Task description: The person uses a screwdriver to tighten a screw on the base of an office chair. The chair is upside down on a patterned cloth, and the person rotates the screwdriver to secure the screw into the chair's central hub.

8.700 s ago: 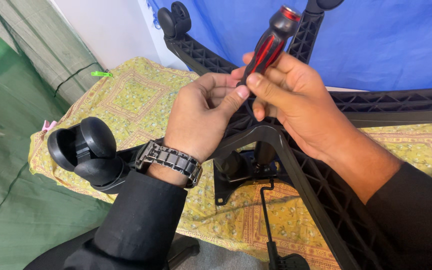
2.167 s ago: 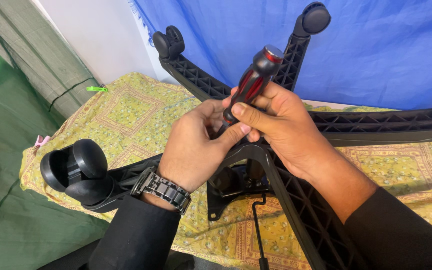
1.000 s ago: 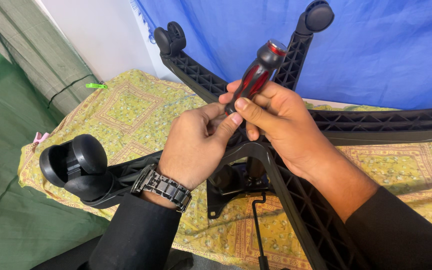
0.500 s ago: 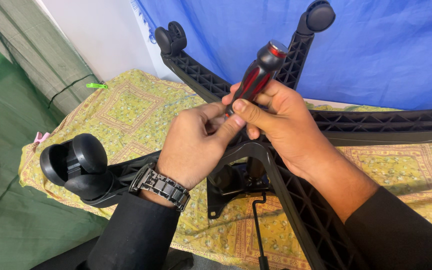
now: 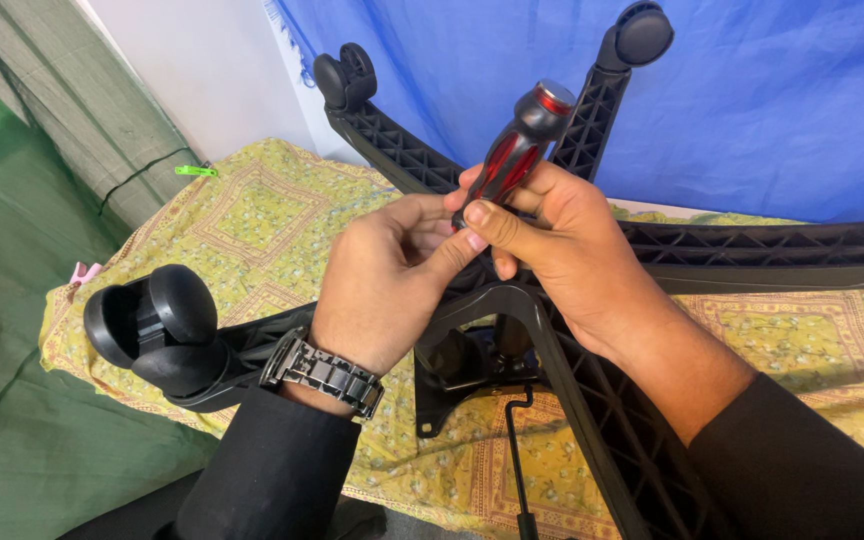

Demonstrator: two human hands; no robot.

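Gripping red-black screwdriver (image 5: 517,150), right hand (image 5: 562,250), left hand (image 5: 387,280) touching

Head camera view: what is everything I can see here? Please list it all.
chair base: one, black, upside down on the cloth
wheels: three in full view, black, at the ends of the base's arms
screwdriver: one, red and black handle, in the right hand
cloth: one, yellow patterned, under the base
sheet: one, blue, behind
clip: one, green, far left
wristwatch: one, metal, left wrist
left hand: touching the screwdriver's lower end
right hand: gripping the screwdriver
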